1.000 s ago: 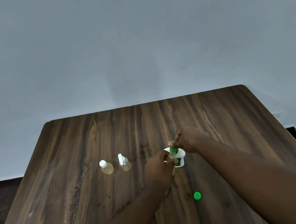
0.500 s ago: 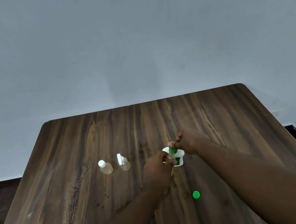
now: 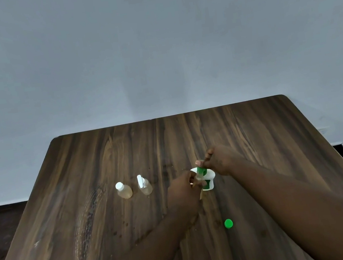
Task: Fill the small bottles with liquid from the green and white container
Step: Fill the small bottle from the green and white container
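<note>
Hardly anything has moved in the last second: both hands stay together over the middle of the table. Left hand has its fingers curled round a small bottle, mostly hidden. Right hand pinches the green top of the green and white container, touching that bottle. To the left stand two filled bottles, a capped bottle and a nozzle bottle. Nearer the person lies a green cap.
</note>
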A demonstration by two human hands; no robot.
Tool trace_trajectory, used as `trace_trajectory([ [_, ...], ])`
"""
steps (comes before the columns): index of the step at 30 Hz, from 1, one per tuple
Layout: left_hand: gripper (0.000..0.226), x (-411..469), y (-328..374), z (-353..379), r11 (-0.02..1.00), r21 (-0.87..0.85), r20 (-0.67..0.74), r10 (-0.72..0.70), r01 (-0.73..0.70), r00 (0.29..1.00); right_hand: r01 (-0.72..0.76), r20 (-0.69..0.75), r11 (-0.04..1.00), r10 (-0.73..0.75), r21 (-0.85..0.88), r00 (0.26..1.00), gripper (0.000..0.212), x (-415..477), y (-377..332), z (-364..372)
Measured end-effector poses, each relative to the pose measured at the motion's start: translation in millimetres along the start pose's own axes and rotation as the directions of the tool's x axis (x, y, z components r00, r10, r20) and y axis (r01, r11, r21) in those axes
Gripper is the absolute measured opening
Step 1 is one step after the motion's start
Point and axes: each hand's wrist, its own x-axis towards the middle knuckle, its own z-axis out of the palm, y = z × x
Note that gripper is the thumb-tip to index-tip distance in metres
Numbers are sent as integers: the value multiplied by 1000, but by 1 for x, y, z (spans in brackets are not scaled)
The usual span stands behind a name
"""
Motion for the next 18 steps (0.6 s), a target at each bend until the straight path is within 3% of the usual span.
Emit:
trace_trajectory([
  [18,3,-1,5,-1,1000,-9,26,-4,4,1000,17,7,1000,-17,-23,1000,45,-1,-4,-7],
])
